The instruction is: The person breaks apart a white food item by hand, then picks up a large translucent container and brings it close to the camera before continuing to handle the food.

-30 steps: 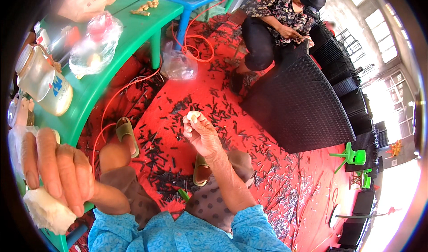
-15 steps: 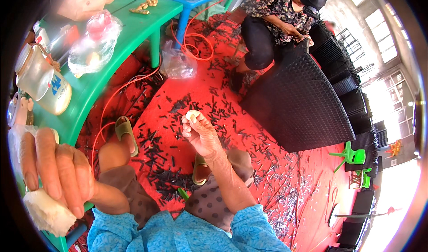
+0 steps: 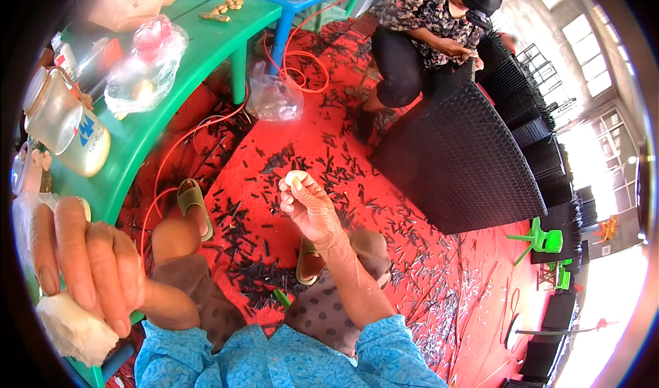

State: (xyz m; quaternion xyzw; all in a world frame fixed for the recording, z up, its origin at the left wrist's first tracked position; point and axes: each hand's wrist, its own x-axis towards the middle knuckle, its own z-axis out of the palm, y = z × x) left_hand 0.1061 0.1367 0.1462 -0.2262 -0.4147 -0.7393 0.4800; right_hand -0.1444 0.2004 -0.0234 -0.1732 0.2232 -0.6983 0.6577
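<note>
At the lower left, beside the green table (image 3: 123, 172), my left hand (image 3: 93, 264) is closed around a chunk of white bread, like a steamed bun (image 3: 74, 327), with a broken surface. Its fingers point downward over the chunk, and the thumb is hidden. My right hand (image 3: 310, 206) is raised in the middle, above the red floor covering. Thumb and forefinger pinch a small pale morsel (image 3: 295, 177), too small to name; the other fingers are curled in.
On the green table are a clear jar (image 3: 68, 124), a thin plastic bag (image 3: 147, 65) and some peanuts (image 3: 228, 6). An orange hose (image 3: 175, 148) crosses the floor among black scraps. Another person (image 3: 429, 38) sits behind a black woven panel (image 3: 467, 158). Green stools (image 3: 546, 240) stand at right.
My two hands keep almost the same place and grip. The other person's hands and upper body have shifted slightly behind the woven panel.
</note>
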